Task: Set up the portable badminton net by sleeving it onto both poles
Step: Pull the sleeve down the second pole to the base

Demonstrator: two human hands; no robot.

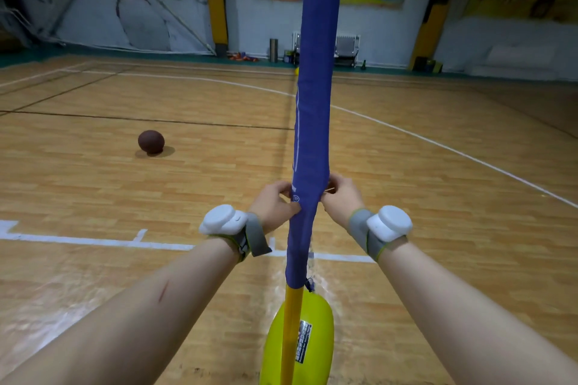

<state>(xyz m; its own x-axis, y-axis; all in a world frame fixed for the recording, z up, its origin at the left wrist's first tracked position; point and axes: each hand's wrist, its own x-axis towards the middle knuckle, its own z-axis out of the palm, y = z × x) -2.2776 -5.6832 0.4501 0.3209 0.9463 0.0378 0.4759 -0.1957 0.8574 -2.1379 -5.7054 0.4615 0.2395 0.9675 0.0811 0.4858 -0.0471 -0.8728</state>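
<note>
L hand [274, 204], R hand [341, 197] pinch sleeve [312, 122] sides, pole [292, 322] bare below

Between your left hand [275, 205] and right hand [342, 197], the blue sleeve [312, 134] is matt cloth, lightly creased. Below your 2 hands the yellow pole [292, 322] looks smooth and glossy, its base [319, 312] shiny plastic. The floor [93, 197] is varnished wood with sheen; left of your left hand, the ball [151, 141] looks matt.
</note>
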